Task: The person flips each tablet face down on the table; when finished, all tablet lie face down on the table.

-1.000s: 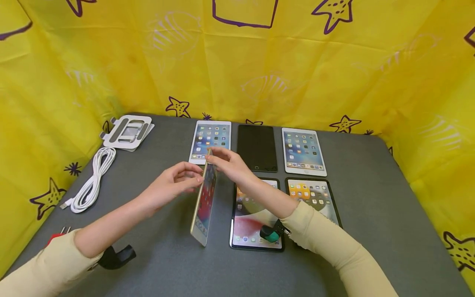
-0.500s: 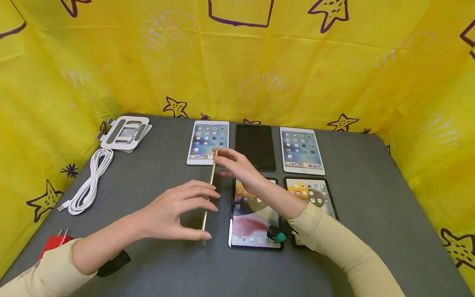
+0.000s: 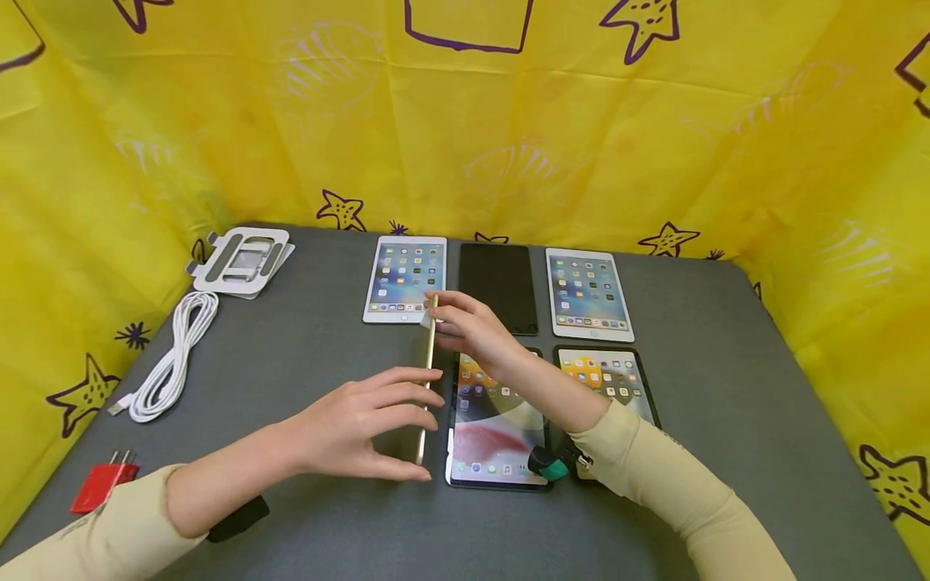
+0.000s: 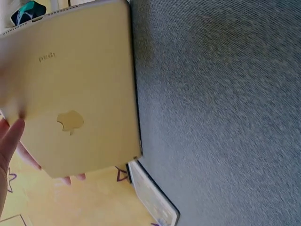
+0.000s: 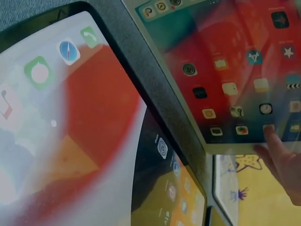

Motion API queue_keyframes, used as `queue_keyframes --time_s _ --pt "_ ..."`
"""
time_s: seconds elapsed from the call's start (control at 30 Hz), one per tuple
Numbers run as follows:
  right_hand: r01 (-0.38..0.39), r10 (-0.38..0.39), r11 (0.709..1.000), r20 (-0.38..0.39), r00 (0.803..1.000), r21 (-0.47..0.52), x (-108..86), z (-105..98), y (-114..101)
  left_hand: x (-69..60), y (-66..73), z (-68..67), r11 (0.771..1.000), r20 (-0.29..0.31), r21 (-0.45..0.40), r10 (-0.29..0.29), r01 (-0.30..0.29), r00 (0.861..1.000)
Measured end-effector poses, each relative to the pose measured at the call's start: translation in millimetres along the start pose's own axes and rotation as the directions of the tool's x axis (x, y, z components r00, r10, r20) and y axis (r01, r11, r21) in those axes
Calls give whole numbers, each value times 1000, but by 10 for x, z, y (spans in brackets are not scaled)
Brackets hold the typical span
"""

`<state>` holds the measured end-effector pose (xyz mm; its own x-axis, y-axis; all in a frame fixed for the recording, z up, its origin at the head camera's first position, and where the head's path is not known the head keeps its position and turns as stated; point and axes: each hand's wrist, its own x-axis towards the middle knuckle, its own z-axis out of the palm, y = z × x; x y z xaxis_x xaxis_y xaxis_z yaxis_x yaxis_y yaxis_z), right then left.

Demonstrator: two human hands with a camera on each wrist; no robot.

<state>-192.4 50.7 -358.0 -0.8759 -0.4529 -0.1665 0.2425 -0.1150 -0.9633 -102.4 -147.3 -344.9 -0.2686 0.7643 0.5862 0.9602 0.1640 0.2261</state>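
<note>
A gold tablet (image 3: pixel 431 347) stands upright on its long edge on the grey table. Its plain gold back (image 4: pixel 94 89) faces the left wrist camera, and its lit red screen (image 5: pixel 225 61) shows in the right wrist view. My right hand (image 3: pixel 481 335) pinches the far upper corner, with one finger against the screen side. Along the upper edge lies my left hand (image 3: pixel 356 420), fingers spread and nearly straight, their tips reaching over that edge. Close on the right, a larger tablet (image 3: pixel 497 436) lies face up, its screen lit, partly behind my right forearm.
Behind are a white tablet (image 3: pixel 408 278), a dark-screened tablet (image 3: pixel 497 278) and another white tablet (image 3: pixel 590 294). A black-rimmed tablet (image 3: pixel 610 375) lies right. Left are a folded stand (image 3: pixel 243 260), a coiled white cable (image 3: pixel 174 355) and a red charger (image 3: pixel 102 486).
The gold tablet has turned from tilted to edge-on and shifted right. My left hand has let go of its pinch, spread its fingers and moved nearer along the edge. The right keeps its hold.
</note>
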Motion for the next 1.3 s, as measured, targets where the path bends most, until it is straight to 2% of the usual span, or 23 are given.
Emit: queue_keyframes --time_s 0.23,0.53,0.73,0.87,1.0,1.13,1.3 --pt "-5 5 997 -2 1000 81 -5 4 8 42 12 41 999 70 11 -39 38 997" --pt "0 -4 988 27 1000 154 32 -45 63 52 -18 80 999 83 35 -10 7 997" --pt "0 -4 989 30 1000 147 60 -91 107 35 -31 111 998 99 57 10 -16 995" --pt "-26 25 995 14 1000 100 81 -107 154 -6 -39 142 996 144 81 26 -37 989" --pt "-67 67 997 -3 998 -33 96 -134 194 -65 -60 177 996 225 84 17 -37 974" --pt "-93 94 979 -2 996 -181 121 -179 219 -128 -95 217 995 308 94 -13 -17 951" --pt "-120 123 945 -8 992 -303 171 -212 259 -199 -134 291 990 358 135 -16 -35 934"
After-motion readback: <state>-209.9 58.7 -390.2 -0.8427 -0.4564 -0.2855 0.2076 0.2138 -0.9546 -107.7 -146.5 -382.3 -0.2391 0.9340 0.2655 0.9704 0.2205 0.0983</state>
